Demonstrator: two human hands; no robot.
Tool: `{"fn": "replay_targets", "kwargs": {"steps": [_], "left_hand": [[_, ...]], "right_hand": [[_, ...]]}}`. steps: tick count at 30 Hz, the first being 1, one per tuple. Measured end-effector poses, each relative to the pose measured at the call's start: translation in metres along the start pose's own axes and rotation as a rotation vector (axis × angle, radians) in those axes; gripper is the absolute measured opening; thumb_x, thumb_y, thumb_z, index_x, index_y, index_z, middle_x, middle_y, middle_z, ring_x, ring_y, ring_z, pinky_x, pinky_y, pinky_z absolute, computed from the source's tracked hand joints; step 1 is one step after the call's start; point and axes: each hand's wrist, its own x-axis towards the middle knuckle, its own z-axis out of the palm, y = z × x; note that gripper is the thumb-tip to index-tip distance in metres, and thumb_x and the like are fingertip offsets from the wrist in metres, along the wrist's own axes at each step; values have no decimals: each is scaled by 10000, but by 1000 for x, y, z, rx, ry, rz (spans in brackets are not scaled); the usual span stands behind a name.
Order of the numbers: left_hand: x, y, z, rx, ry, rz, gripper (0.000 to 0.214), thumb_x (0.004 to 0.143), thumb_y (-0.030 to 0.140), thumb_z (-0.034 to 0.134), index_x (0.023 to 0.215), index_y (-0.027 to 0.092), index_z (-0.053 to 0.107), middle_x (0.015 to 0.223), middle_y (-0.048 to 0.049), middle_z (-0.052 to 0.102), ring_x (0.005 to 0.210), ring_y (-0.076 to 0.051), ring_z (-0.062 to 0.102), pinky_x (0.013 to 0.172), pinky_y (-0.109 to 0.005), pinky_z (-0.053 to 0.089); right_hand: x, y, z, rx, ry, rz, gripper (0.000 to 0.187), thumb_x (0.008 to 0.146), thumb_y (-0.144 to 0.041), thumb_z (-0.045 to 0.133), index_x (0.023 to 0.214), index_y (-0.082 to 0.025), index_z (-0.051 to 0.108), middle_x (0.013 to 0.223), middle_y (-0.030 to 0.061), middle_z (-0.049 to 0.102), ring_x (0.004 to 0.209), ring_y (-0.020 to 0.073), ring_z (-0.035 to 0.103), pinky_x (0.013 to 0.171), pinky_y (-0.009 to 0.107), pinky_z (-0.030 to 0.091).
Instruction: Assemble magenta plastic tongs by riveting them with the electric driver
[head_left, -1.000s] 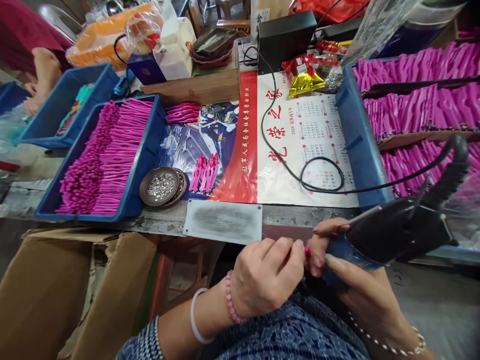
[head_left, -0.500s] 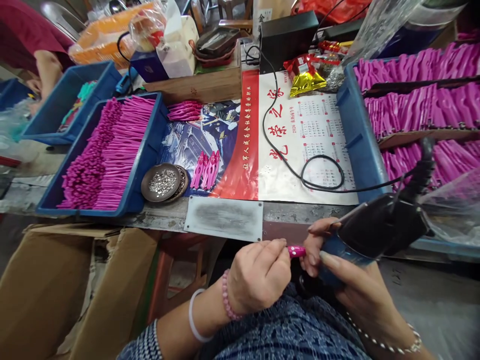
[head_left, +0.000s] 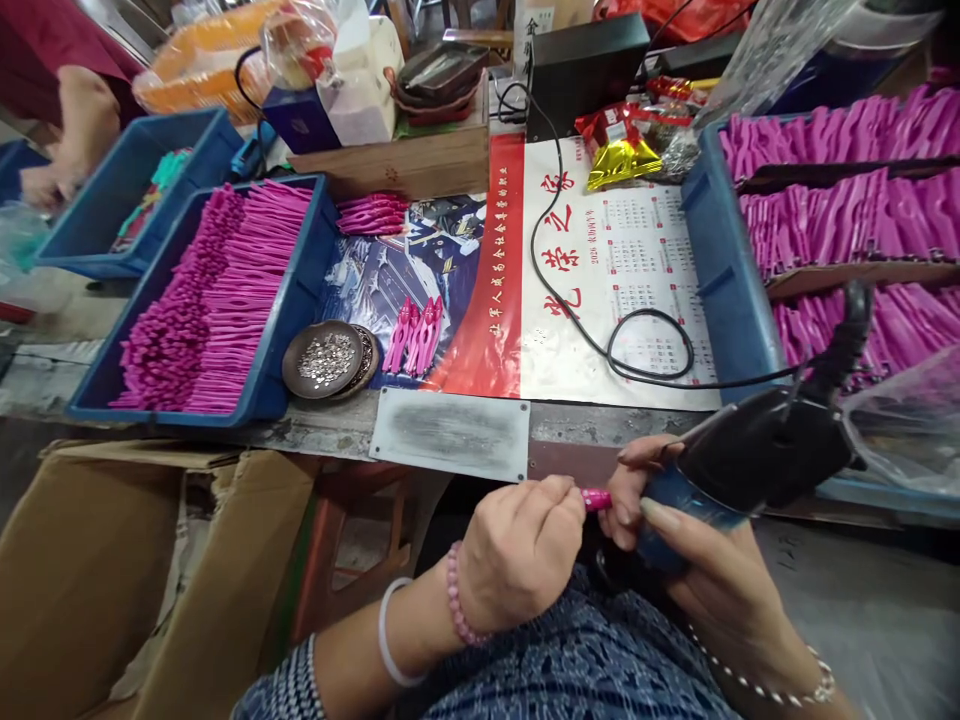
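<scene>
Below the table's front edge, my left hand (head_left: 521, 555) is closed in a pinch on a small pink plastic piece (head_left: 597, 499). Only the piece's right end shows past my fingers. My right hand (head_left: 675, 545) grips a black and blue corded power tool (head_left: 757, 455) just to the right of it. The tool's front end sits close to the pink piece; the exact contact is hidden. The tool's black cable (head_left: 645, 355) loops across the calendar sheet (head_left: 637, 260) on the table.
A blue bin (head_left: 296, 320) of pink sticks sits at left, beside a round dish of small metal bits (head_left: 324, 362) and a few pink pieces (head_left: 414, 335). A blue crate (head_left: 724, 270) of pink parts stands at right. Another person's arm (head_left: 71, 130) is far left. Cardboard boxes (head_left: 112, 570) sit below.
My left hand has drawn the pink piece leftward so more of it shows. The tool has tilted and lifted slightly in my right hand.
</scene>
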Motion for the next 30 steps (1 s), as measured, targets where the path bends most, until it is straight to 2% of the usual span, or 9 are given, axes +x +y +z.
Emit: {"fn": "replay_targets", "kwargs": {"steps": [4, 12, 15, 17, 21, 26, 30], "left_hand": [[8, 0, -3, 18, -51, 42, 241, 956, 97, 428, 1134, 36, 578, 974, -160, 740, 860, -206, 717, 700, -312, 622], [14, -11, -5, 55, -1, 109, 106, 920, 94, 512, 956, 78, 610, 882, -137, 742, 762, -187, 713, 632, -284, 605], [15, -13, -6, 69, 1, 145, 116, 917, 91, 502, 961, 78, 609, 887, -140, 737, 765, -193, 711, 630, -294, 599], [16, -13, -8, 78, -28, 145, 156, 927, 108, 499, 1028, 69, 611, 912, -139, 736, 764, -189, 705, 629, -293, 594], [16, -11, -8, 65, -74, 113, 237, 928, 117, 517, 1134, 26, 589, 927, -136, 733, 726, -193, 683, 593, -305, 581], [14, -8, -4, -77, -62, -64, 130, 935, 87, 504, 1024, 64, 595, 854, -110, 710, 762, -177, 677, 655, -283, 584], [11, -5, -2, -203, -124, -206, 115, 950, 124, 481, 950, 103, 594, 801, -87, 682, 731, -172, 662, 640, -284, 571]], "right_hand": [[1, -1, -2, -30, 0, -14, 314, 868, -339, 693, 1133, -247, 551, 734, -24, 602, 603, 122, 563, 572, 231, 471], [5, -2, 1, -85, -6, -47, 309, 869, -358, 694, 1123, -261, 548, 698, -25, 600, 597, 138, 559, 583, 264, 481], [5, -4, 2, -108, -6, -53, 305, 869, -373, 696, 1113, -262, 551, 700, -26, 594, 606, 138, 561, 600, 267, 484], [6, -5, 3, -113, -14, -62, 303, 868, -370, 700, 1109, -260, 553, 704, -28, 598, 598, 130, 562, 583, 249, 479], [9, -6, 3, -125, -20, -58, 321, 860, -362, 713, 1117, -261, 550, 714, -26, 605, 591, 125, 566, 564, 233, 480], [9, -5, 5, -104, 18, -23, 333, 846, -367, 721, 1118, -269, 555, 721, -23, 612, 593, 124, 575, 576, 231, 490], [7, -2, 3, -78, 32, 14, 324, 842, -359, 724, 1106, -264, 563, 730, -29, 614, 589, 118, 576, 573, 221, 489]]}}
